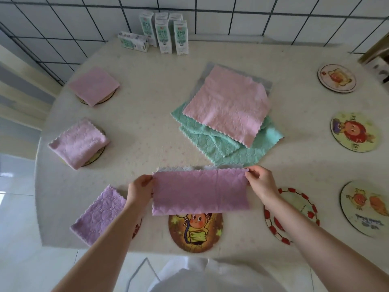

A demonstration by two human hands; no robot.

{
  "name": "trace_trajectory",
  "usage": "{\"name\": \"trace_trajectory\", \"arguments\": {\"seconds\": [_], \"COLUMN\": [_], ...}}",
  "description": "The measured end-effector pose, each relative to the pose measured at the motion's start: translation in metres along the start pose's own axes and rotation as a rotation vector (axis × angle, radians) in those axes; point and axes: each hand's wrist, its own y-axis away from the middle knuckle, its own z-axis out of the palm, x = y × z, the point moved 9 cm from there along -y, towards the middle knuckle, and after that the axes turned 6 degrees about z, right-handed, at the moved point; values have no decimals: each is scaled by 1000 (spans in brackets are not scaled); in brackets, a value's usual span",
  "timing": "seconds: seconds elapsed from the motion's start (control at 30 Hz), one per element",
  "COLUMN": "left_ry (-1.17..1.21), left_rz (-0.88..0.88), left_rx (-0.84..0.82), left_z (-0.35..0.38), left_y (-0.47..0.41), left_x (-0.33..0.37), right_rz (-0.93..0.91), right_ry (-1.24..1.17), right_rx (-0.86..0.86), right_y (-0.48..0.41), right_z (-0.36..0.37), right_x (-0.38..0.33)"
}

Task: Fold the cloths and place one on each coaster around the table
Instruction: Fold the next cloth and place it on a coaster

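I hold a purple cloth (200, 191) folded in half, stretched just above the table's near edge. My left hand (140, 189) grips its left end and my right hand (260, 181) pinches its upper right corner. Its lower edge hangs over a dark round coaster (195, 232) with a cartoon figure. Three folded cloths lie on coasters to the left: a purple one (99, 213), a pale pink one (79, 143) and a pink one (93, 85). A pile of unfolded cloths (227, 114), pink on top of green, lies mid-table.
Bare coasters ring the right side: a red-bordered one (294, 209), a carrot one (364, 209), a yellow one (355, 131) and a white one (336, 77). Several milk cartons (163, 33) stand at the far edge by the tiled wall. The table (147, 123) has a cream cover.
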Motion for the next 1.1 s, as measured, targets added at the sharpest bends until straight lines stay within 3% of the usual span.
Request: {"name": "trace_trajectory", "arguments": {"seconds": [0.57, 0.8, 0.9, 1.03, 1.1], "left_ry": [-269, -360, -359, -547, -588], "left_rz": [23, 54, 116, 477, 675], "left_rx": [-9, 56, 112, 133, 55], "left_z": [11, 10, 3, 15, 37], "left_y": [-22, -20, -6, 33, 64], "left_x": [13, 22, 30, 50, 53], "right_rz": [90, 160, 36, -340, -509], "right_ry": [146, 100, 173, 264, 330], "right_rx": [3, 25, 86, 84, 25], "right_y": [-26, -28, -15, 32, 64], "right_z": [5, 2, -11, -10, 5], "right_x": [-2, 2, -12, -43, -53]}}
